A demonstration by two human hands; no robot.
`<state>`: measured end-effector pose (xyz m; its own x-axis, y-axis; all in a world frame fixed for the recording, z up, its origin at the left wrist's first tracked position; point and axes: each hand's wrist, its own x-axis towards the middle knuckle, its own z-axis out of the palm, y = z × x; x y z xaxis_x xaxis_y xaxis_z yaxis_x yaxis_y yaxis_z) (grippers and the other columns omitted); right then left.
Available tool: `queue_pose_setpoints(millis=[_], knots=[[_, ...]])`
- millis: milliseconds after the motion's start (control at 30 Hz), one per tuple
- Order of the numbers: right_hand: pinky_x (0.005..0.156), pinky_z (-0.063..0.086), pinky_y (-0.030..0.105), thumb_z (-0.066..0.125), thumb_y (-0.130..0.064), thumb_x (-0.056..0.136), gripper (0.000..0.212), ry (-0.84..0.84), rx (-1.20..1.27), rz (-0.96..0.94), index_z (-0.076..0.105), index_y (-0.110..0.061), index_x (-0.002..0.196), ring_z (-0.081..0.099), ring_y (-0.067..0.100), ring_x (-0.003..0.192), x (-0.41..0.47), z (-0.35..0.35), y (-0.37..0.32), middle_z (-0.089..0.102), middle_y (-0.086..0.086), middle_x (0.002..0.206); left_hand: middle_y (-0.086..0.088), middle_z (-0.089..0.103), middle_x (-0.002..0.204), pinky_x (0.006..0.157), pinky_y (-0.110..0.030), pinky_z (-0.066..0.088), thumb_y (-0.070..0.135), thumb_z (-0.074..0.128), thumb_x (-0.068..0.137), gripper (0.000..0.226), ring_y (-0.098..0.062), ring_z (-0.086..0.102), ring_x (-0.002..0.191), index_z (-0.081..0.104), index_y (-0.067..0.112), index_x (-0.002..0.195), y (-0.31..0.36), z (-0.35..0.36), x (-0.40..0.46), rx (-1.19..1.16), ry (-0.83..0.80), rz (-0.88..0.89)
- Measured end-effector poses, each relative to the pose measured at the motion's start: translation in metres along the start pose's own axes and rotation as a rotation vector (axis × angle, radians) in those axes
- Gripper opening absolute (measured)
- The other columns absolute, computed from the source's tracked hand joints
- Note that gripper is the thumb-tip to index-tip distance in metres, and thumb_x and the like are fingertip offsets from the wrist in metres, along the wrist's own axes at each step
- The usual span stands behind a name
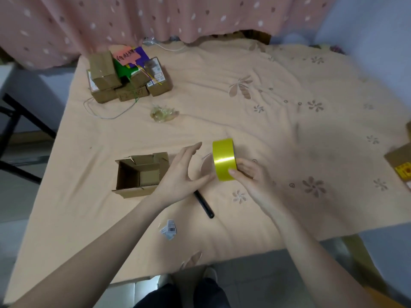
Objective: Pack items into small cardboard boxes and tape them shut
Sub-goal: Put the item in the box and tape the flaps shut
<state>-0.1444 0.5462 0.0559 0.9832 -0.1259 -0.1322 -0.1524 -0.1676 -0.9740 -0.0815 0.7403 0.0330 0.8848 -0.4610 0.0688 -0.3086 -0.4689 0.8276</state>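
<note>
We are holding the tape roll [223,159] just right of the open box [140,174].
Our right hand [249,176] is gripping it; our left hand [180,174], fingers relaxed, is touching its edge.

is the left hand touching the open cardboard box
Cannot tell. In the head view the left hand overlaps the right edge of the open cardboard box, but it may be raised above it; no contact or gap shows.
</note>
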Motion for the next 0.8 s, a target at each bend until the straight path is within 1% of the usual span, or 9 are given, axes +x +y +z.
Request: queue_pose_setpoints(millis=[67, 133, 200, 333, 467, 533, 600, 667, 800], knots=[[0.080, 0.053, 0.023, 0.059, 0.004, 0.089, 0.024, -0.020, 0.046, -0.071, 0.067, -0.019, 0.092, 0.067, 0.009, 0.086, -0.003, 0.002, -0.020, 0.072, 0.003, 0.091, 0.014, 0.035, 0.141, 0.103, -0.020, 0.032, 0.067, 0.067, 0.066, 0.099, 0.002, 0.036, 0.128, 0.025, 0.026, 0.146, 0.016, -0.011, 0.002, -0.072, 0.001, 0.009], [0.083, 0.050, 0.017, 0.058, 0.007, 0.088, 0.025, -0.042, 0.064, -0.109, 0.067, -0.016, 0.095, 0.066, 0.006, 0.087, -0.007, 0.004, -0.036, 0.071, 0.003, 0.093, 0.012, 0.031, 0.146, 0.100, -0.009, 0.030, 0.066, 0.070, 0.061, 0.107, 0.005, 0.033, 0.130, 0.019, 0.028, 0.148, 0.030, -0.025, 0.004, -0.135, 0.007, -0.001], [0.086, 0.050, 0.021, 0.058, 0.008, 0.088, 0.023, -0.062, 0.056, -0.139, 0.066, -0.009, 0.099, 0.066, 0.011, 0.091, -0.011, 0.006, -0.048, 0.071, 0.007, 0.097, 0.012, 0.029, 0.149, 0.095, -0.001, 0.028, 0.062, 0.072, 0.060, 0.110, 0.008, 0.032, 0.130, 0.018, 0.029, 0.149, 0.043, -0.038, 0.006, -0.191, 0.017, -0.011], [0.089, 0.049, 0.036, 0.058, 0.012, 0.086, 0.019, -0.082, 0.006, -0.206, 0.065, 0.005, 0.102, 0.063, 0.022, 0.094, -0.018, 0.012, -0.068, 0.068, 0.025, 0.099, 0.016, 0.032, 0.146, 0.098, -0.017, 0.031, 0.056, 0.074, 0.061, 0.098, 0.010, 0.033, 0.128, 0.026, 0.035, 0.144, 0.060, -0.060, 0.007, -0.226, 0.031, 0.029], [0.091, 0.049, 0.036, 0.058, 0.013, 0.085, 0.021, -0.063, 0.016, -0.234, 0.060, 0.013, 0.106, 0.062, 0.028, 0.095, -0.020, 0.019, -0.079, 0.065, 0.030, 0.103, 0.025, 0.042, 0.134, 0.096, -0.011, 0.034, 0.046, 0.078, 0.066, 0.081, 0.011, 0.040, 0.122, 0.037, 0.038, 0.135, 0.071, -0.075, 0.003, -0.170, 0.082, 0.136], [0.088, 0.050, 0.036, 0.057, 0.013, 0.086, 0.019, -0.071, 0.009, -0.255, 0.060, 0.012, 0.105, 0.064, 0.033, 0.089, -0.020, 0.021, -0.084, 0.065, 0.033, 0.096, 0.022, 0.044, 0.133, 0.097, -0.009, 0.034, 0.047, 0.077, 0.068, 0.077, 0.006, 0.042, 0.123, 0.041, 0.033, 0.135, 0.074, -0.081, 0.000, -0.137, 0.125, 0.210], [0.089, 0.049, 0.043, 0.058, 0.011, 0.087, 0.019, -0.068, 0.024, -0.258, 0.060, 0.010, 0.105, 0.064, 0.041, 0.091, -0.020, 0.024, -0.088, 0.066, 0.030, 0.096, 0.012, 0.044, 0.138, 0.102, -0.013, 0.033, 0.045, 0.074, 0.073, 0.066, 0.000, 0.040, 0.128, 0.046, 0.035, 0.132, 0.077, -0.085, -0.003, -0.074, 0.182, 0.279], [0.088, 0.049, 0.047, 0.057, 0.007, 0.089, 0.018, -0.063, 0.032, -0.263, 0.061, 0.006, 0.106, 0.064, 0.042, 0.091, -0.019, 0.027, -0.092, 0.068, 0.024, 0.096, 0.003, 0.044, 0.139, 0.104, -0.018, 0.034, 0.038, 0.073, 0.078, 0.053, -0.005, 0.041, 0.129, 0.052, 0.033, 0.126, 0.080, -0.087, -0.004, -0.021, 0.249, 0.325], [0.074, 0.050, 0.042, 0.055, -0.005, 0.094, 0.014, -0.072, 0.070, -0.268, 0.061, -0.004, 0.106, 0.063, 0.036, 0.076, -0.018, 0.039, -0.102, 0.068, 0.022, 0.090, 0.000, 0.051, 0.131, 0.102, -0.026, 0.040, 0.025, 0.066, 0.087, 0.027, -0.012, 0.049, 0.122, 0.066, 0.021, 0.114, 0.087, -0.089, -0.005, 0.025, 0.318, 0.335]])
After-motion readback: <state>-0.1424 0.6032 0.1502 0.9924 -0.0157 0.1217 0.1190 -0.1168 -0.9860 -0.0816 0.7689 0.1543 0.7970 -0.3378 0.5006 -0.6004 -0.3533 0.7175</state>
